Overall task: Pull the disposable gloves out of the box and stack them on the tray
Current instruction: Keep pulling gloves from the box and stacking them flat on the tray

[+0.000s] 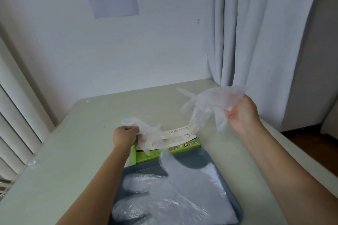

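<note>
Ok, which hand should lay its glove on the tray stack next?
Right, probably. The right hand pinches a free glove hanging in the air, clear of the box. The left hand grips a second glove lying on the box top, perhaps not fully out.
</note>
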Action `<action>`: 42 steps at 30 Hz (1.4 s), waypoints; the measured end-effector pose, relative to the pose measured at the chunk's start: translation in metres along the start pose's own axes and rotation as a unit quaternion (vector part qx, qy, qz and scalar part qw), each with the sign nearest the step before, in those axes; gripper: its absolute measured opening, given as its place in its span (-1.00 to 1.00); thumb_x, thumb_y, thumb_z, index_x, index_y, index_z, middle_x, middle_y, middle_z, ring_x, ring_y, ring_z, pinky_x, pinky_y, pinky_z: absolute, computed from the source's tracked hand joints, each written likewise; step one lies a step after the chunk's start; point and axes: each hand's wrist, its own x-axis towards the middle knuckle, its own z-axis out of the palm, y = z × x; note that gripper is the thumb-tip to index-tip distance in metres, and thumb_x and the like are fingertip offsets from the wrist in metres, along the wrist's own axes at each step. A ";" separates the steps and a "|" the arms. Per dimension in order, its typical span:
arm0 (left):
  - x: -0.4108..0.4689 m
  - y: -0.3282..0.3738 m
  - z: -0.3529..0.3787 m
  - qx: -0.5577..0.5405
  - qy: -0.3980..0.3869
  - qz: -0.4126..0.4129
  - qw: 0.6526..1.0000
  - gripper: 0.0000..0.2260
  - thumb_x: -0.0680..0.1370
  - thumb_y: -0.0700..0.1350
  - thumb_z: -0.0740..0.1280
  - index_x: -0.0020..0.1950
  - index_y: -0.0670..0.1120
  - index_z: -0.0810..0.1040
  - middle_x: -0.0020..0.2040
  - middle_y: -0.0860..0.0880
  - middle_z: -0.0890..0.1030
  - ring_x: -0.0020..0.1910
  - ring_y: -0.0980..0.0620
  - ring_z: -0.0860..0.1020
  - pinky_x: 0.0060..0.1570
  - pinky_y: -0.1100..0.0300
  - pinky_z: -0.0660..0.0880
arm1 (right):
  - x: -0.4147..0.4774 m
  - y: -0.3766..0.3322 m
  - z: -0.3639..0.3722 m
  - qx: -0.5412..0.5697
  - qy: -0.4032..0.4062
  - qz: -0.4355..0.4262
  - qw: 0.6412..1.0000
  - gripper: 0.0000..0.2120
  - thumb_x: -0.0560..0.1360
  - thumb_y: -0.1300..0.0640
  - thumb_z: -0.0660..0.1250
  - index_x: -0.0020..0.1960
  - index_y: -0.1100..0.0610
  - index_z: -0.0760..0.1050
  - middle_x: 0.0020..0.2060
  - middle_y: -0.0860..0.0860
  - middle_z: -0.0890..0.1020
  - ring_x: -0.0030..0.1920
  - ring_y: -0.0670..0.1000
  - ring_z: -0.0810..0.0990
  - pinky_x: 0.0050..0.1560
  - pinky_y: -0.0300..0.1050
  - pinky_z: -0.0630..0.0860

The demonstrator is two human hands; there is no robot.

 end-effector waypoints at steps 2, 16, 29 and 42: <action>0.006 0.002 -0.005 0.067 -0.007 -0.006 0.998 -0.80 0.52 -0.36 0.28 -0.31 -0.23 0.45 -0.30 -0.14 0.55 -0.51 0.03 0.58 -0.25 0.12 0.57 | -0.006 0.001 -0.001 -0.013 -0.036 0.048 0.998 -0.64 0.27 0.20 0.42 -0.02 0.35 0.44 -0.22 0.19 0.63 -0.19 0.12 0.65 -0.18 -0.13 0.63; -0.164 0.052 -0.002 0.210 -0.268 0.259 0.904 0.14 0.12 0.36 0.44 0.58 0.06 0.01 0.51 0.16 0.21 0.47 0.15 0.22 0.30 0.25 0.30 | -0.071 -0.014 0.060 -0.621 -0.066 -0.196 0.756 -0.87 0.52 0.14 0.27 -0.18 0.16 0.41 -0.34 -0.01 0.49 -0.32 0.00 0.44 -0.34 -0.21 0.36; -0.224 0.028 0.010 0.069 -0.207 0.252 0.943 -0.13 0.38 0.23 0.42 0.57 0.04 0.08 0.50 0.17 0.22 0.45 0.20 0.23 0.27 0.36 0.21 | -0.138 -0.045 0.099 -0.760 -0.096 -0.246 0.594 -0.90 0.43 0.14 0.25 -0.16 0.19 0.40 -0.24 0.07 0.55 -0.21 0.10 0.46 -0.36 -0.15 0.29; -0.207 0.055 -0.036 -0.042 -0.180 0.263 0.947 -0.88 0.55 -0.07 0.35 -0.07 0.05 0.70 -0.04 0.14 0.70 0.03 0.29 0.61 0.01 0.48 0.44 | -0.142 -0.079 0.077 -0.632 -0.184 -0.070 0.750 -0.87 0.44 0.22 0.31 -0.25 0.23 0.44 -0.35 0.08 0.65 -0.33 0.02 0.66 -0.19 -0.12 0.63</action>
